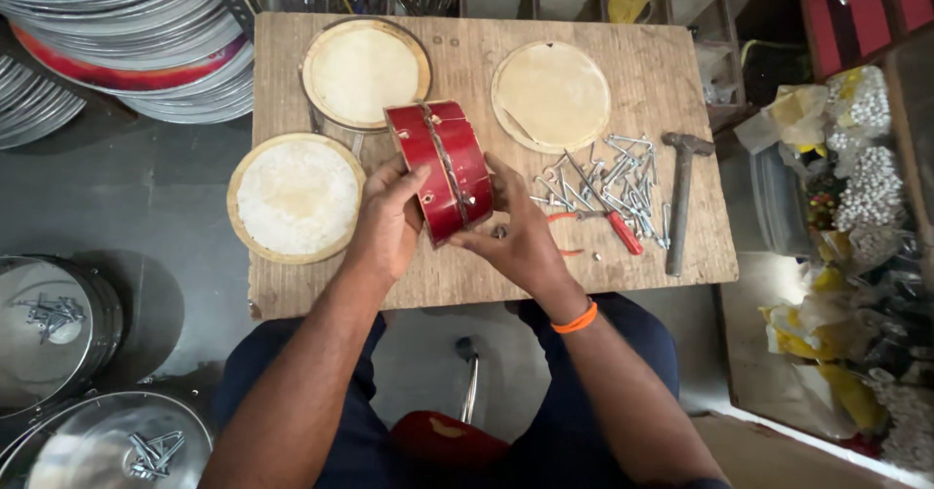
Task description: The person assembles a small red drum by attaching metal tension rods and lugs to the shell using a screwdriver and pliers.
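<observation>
Red drum shell [443,170], metal-banded, upright.

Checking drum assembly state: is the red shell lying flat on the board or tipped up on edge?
Tipped on edge. The red shell is held between the left hand and right hand above the wooden board, its curved side facing up.

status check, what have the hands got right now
Left hand and right hand both grip the red drum shell, tilted above the wooden board. Hooks and hammer lie clear, to the right.
</observation>
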